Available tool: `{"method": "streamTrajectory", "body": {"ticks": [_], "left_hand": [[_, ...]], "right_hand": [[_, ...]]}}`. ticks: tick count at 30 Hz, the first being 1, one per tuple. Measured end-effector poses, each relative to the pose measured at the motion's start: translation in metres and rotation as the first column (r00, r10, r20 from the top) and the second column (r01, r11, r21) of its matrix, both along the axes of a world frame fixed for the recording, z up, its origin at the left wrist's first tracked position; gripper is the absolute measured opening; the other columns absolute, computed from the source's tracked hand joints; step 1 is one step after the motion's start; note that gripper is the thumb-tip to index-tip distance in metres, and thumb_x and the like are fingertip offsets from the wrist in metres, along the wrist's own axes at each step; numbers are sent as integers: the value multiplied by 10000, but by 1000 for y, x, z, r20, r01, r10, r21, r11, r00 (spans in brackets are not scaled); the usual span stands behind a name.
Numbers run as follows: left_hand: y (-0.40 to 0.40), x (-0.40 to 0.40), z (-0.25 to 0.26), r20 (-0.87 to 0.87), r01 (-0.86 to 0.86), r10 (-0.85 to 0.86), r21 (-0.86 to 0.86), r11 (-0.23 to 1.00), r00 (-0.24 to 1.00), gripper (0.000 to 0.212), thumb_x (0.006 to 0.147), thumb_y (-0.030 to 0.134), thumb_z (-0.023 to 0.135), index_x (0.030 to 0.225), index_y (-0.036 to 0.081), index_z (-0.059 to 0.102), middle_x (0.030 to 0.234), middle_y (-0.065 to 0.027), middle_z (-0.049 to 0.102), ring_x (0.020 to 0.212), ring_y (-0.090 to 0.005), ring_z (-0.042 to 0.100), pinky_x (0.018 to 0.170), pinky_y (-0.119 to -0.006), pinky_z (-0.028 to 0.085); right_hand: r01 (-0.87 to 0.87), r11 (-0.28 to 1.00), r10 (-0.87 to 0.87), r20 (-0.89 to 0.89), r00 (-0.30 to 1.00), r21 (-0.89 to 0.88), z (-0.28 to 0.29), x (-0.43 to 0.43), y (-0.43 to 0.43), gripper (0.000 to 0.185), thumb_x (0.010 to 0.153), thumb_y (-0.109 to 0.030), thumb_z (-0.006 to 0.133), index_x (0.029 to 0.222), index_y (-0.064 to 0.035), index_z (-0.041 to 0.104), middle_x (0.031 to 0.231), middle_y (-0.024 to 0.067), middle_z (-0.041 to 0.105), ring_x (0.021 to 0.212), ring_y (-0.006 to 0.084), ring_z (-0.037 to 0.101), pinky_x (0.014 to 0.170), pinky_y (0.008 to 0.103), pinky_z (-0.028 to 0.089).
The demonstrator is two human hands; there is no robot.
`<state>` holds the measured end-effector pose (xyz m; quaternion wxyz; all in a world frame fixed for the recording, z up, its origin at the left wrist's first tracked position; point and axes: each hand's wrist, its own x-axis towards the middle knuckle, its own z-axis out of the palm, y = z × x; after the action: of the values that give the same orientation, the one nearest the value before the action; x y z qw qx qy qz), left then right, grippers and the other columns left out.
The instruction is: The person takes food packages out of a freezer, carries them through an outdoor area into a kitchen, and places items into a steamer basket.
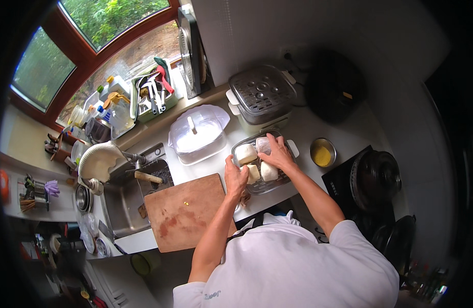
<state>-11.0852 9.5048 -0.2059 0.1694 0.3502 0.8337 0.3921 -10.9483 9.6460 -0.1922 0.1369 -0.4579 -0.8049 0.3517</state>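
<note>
Directly before me is a clear steamer tray point(264, 189) with a slotted bottom, holding several steamed-bun-like pieces. A white bun point(245, 153) sits at its far left and another white bun point(269, 171) at the near right. My right hand point(278, 154) grips a pinkish-grey bun point(262, 145) at the far right, thumb on its near side and fingers over its far side. At the tray's left edge is my left hand point(236, 179), its thumb against a pale yellow bun point(253, 174). Whether those fingers hold the bun or the rim, I cannot tell.
Left of the tray, a wooden cutting board point(186, 215) overlaps the sink point(123, 206). Behind stand a clear domed lid point(198, 134) and an electric steamer point(261, 94). To the right are a metal bowl point(323, 153) of yellow food and a dark lidded pot point(377, 179) on a cooktop.
</note>
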Motion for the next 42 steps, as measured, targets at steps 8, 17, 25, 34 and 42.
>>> {"method": "streamTrajectory", "body": {"ticks": [8,17,25,34,42], "left_hand": [[-19,-1,21,38,-55,48,195,979,998,613,820,206,698,1312,-23,412,1150,-246,516,1021,-367,540,895,-445,444],[-202,13,37,138,-425,402,352,834,905,539,835,30,654,1326,19,434,1018,-108,536,742,-156,561,672,-281,498],[-376,89,-22,61,-851,849,79,520,525,508,823,27,648,1294,19,456,972,-106,534,617,-135,538,610,-283,499],[-596,176,-172,118,-723,983,-667,183,141,659,732,204,695,1323,43,452,1297,-217,540,1235,-370,505,1026,-421,430],[-743,172,-175,83,-768,996,-635,87,45,658,718,241,720,1302,58,477,1211,-179,594,1110,-288,590,944,-392,481]], "right_hand": [[-23,942,136,-317,939,335,34,-10,-24,573,776,-99,689,1304,-29,476,1150,172,489,1035,348,537,878,397,468],[-726,685,594,-535,601,-55,58,-45,-148,386,819,-32,675,1184,3,552,962,96,563,719,153,567,655,265,493],[-927,360,826,-424,371,-108,35,-49,-215,246,838,-64,659,1072,-5,610,891,120,554,686,190,587,622,282,481],[-814,551,709,-410,573,-184,-8,-53,-268,215,904,-77,616,1103,1,601,878,37,592,738,102,571,652,236,488],[-776,474,651,-428,627,-415,-16,-111,-416,208,918,-94,620,1104,-3,606,849,12,579,723,87,549,645,224,475]]}}
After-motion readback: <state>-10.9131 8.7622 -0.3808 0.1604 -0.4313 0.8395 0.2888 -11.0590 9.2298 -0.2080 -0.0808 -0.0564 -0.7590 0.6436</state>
